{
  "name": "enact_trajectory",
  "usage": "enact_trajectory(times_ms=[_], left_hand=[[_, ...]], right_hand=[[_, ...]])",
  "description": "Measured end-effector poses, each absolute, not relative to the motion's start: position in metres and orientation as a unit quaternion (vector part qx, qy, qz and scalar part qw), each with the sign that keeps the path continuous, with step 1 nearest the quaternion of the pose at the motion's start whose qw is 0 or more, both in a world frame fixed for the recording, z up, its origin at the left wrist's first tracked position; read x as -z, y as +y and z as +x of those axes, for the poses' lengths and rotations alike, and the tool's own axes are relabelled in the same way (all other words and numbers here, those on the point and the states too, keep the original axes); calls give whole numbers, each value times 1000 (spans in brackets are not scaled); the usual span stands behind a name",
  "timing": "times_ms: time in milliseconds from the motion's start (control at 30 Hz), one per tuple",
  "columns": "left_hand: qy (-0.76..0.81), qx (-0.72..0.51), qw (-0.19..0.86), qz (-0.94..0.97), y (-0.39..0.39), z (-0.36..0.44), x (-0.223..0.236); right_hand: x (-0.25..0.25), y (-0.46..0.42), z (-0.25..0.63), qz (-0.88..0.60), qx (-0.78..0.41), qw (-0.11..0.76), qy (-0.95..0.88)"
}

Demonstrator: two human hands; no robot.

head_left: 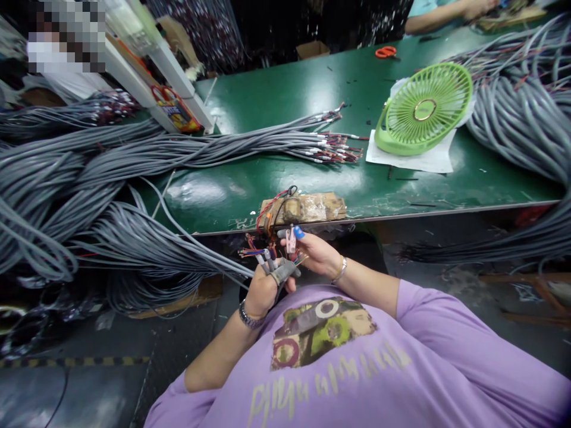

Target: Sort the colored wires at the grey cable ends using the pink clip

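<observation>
My left hand (262, 292), closed, grips several grey cables (238, 268) whose ends point up, with thin coloured wires (254, 251) fanning out of them. Grey covers wrap some of its fingers. Close beside it on the right, my right hand (319, 254) is pinched shut, a blue cover on its thumb. A small pink piece (291, 241) shows at its fingertips; I cannot tell whether it is held or wrapped on a finger. Just beyond both hands, a worn wooden block (316, 207) with red and black wires sits at the edge of the green table (285, 86).
Bundles of grey cable (191, 148) lie across the table's left side, and more coils (513, 119) are heaped at right. A green fan (423, 110) stands on white paper. Orange-handled scissors (386, 53) lie farther back. Another person's arm (439, 16) is at the far right.
</observation>
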State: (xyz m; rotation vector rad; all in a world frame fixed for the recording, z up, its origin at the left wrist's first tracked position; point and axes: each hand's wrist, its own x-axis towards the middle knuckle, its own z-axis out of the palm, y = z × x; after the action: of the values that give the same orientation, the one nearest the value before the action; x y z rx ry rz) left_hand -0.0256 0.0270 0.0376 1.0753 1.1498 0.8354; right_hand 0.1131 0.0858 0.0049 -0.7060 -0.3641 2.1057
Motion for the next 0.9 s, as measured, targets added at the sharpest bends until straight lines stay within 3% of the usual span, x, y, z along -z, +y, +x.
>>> enact_trajectory(times_ms=[367, 900], left_hand=[[504, -316, 635, 493, 35, -24, -25], [490, -357, 627, 489, 22, -30, -38]], right_hand=[[1, 86, 113, -287, -848, 423, -142], [-10, 81, 119, -286, -861, 386, -166]])
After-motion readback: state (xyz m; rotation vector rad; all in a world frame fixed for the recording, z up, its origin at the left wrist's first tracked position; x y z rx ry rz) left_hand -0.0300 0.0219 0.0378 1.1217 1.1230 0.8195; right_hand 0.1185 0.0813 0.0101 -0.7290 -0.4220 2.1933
